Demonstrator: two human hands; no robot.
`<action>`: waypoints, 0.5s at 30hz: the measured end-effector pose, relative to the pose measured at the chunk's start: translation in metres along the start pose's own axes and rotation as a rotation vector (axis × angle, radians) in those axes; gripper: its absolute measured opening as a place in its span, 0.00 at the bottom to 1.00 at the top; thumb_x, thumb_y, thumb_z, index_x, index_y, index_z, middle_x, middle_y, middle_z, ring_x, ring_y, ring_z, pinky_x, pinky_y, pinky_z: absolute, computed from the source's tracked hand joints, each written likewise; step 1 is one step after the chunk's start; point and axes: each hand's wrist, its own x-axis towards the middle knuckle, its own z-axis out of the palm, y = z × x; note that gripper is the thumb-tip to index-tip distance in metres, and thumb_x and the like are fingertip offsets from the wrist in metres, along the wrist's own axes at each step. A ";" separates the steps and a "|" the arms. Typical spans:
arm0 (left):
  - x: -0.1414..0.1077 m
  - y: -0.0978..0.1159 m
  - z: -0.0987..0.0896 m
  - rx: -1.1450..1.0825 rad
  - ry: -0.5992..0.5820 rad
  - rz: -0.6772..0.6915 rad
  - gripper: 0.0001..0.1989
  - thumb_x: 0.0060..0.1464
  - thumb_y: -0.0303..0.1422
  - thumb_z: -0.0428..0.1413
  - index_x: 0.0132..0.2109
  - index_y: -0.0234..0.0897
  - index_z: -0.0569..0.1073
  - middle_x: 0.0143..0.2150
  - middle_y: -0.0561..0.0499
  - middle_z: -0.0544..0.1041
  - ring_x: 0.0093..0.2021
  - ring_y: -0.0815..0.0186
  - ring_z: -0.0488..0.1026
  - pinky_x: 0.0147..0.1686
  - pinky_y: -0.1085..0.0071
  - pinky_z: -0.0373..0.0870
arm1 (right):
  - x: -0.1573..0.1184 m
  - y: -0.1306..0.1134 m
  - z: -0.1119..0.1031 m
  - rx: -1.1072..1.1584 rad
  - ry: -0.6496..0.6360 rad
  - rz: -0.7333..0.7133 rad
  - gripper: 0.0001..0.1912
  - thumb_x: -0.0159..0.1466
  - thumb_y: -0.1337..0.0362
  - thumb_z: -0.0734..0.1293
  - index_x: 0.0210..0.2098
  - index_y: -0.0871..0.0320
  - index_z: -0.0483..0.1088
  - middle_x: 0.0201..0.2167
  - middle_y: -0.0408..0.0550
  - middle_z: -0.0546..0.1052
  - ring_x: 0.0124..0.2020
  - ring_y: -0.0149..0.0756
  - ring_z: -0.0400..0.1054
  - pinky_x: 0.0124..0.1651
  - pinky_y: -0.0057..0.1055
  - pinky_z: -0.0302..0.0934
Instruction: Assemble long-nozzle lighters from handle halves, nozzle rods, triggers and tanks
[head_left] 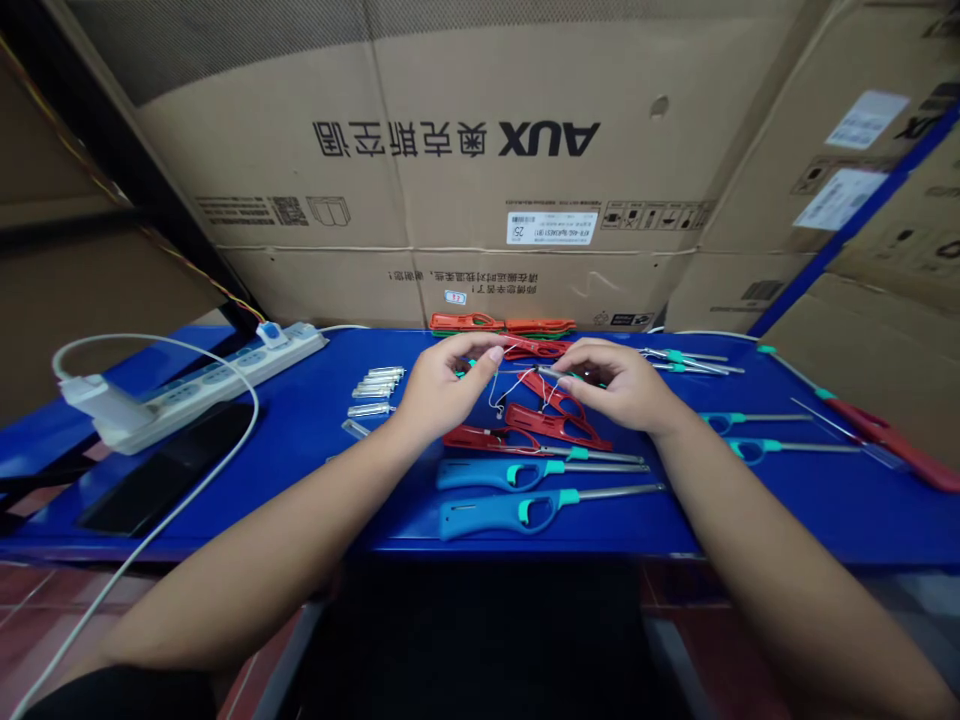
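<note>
Both hands are over the middle of the blue table. My left hand (pixel 454 385) has thumb and index finger pinched near a thin white wire; what lies between the fingertips is too small to tell. My right hand (pixel 611 382) is closed on a thin metal tube (pixel 551 372), held level and pointing left. Loose white wires hang between the hands. Beneath them lie red lighter shells (pixel 555 425), some with wires inside. Nearer the front edge are two blue lighters (pixel 487 510) with turquoise triggers and metal tubes pointing right.
Clear small cartridges (pixel 371 400) lie left of my left hand. A power strip (pixel 217 385), a white cable and a black phone (pixel 169 470) are at the left. More blue lighters (pixel 750 450) and a red one (pixel 892 440) lie right. A cardboard wall (pixel 450 220) stands behind.
</note>
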 end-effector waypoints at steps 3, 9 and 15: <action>0.003 -0.006 -0.001 -0.096 0.007 -0.048 0.12 0.58 0.39 0.59 0.45 0.37 0.78 0.39 0.47 0.81 0.38 0.65 0.77 0.39 0.68 0.72 | 0.000 0.001 0.000 0.010 -0.006 0.006 0.06 0.61 0.62 0.71 0.39 0.55 0.77 0.37 0.47 0.77 0.31 0.32 0.69 0.28 0.28 0.61; 0.002 0.005 -0.006 0.004 0.260 0.070 0.16 0.62 0.40 0.53 0.29 0.38 0.70 0.25 0.54 0.72 0.25 0.71 0.67 0.27 0.73 0.65 | -0.002 0.004 -0.001 0.050 0.009 0.007 0.06 0.61 0.62 0.71 0.38 0.54 0.77 0.37 0.47 0.76 0.32 0.32 0.69 0.30 0.29 0.63; -0.008 0.014 -0.007 0.375 0.194 0.369 0.17 0.58 0.37 0.59 0.24 0.38 0.65 0.19 0.57 0.68 0.21 0.74 0.62 0.25 0.73 0.62 | -0.002 0.008 -0.001 0.101 0.017 0.009 0.07 0.62 0.61 0.71 0.39 0.53 0.77 0.39 0.47 0.77 0.36 0.35 0.71 0.35 0.33 0.65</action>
